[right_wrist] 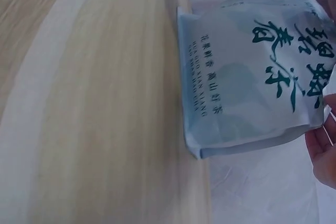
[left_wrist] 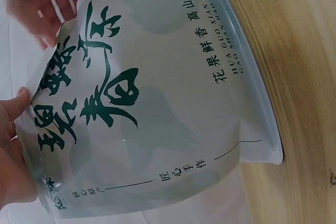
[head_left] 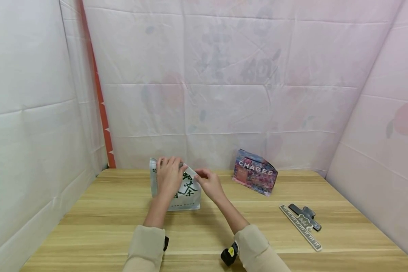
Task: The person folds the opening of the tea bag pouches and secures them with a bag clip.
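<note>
A pale green-white tea bag (head_left: 185,200) with dark green lettering stands upright at the back of the table, its top edge slanting down to the right. My left hand (head_left: 170,175) grips this top edge, with the thumb on the printed front (left_wrist: 131,40). A small dark grey edge shows beside the left fingers. At the upper right corner, my right hand (head_left: 210,185) pinches the bag between thumb and fingers. The right wrist view shows the right hand (right_wrist: 323,150) on the lower corner of the bag's mouth. The far side of the bag is hidden.
A purple-pink CHAGEE bag (head_left: 255,172) stands tilted at the back right. Nearer on the right lies a bag clip (head_left: 300,226) with a long patterned bar and a dark part beside it. Pale cloth walls (head_left: 224,109) enclose the wooden table (head_left: 115,226).
</note>
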Demonstrator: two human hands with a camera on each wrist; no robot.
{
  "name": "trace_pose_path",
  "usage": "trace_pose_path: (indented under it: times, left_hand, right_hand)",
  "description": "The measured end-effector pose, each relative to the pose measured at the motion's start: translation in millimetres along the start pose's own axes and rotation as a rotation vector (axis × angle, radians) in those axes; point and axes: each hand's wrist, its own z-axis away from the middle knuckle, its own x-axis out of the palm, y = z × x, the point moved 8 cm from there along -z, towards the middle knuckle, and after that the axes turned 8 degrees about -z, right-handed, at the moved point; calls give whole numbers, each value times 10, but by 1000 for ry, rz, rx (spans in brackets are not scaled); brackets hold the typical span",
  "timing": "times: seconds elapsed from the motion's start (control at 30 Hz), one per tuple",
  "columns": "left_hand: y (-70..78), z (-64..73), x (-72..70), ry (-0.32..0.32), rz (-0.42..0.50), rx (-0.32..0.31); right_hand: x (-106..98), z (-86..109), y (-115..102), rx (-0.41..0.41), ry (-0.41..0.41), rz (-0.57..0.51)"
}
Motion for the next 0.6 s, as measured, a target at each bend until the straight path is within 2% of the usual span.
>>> trace_pose_path:
  times: [0.17,0.27,0.6]
  left_hand:
    - [8,13,-15,14,13,10]
    - [10,21,-21,17,20,12]
    - [11,31,-33,38,23,13]
  right_hand:
    - [79,-40,-153,-72,-29,-19]
    - [122,-58,-217,-84,-32,-7]
    - [120,-83,-218,4,54,61]
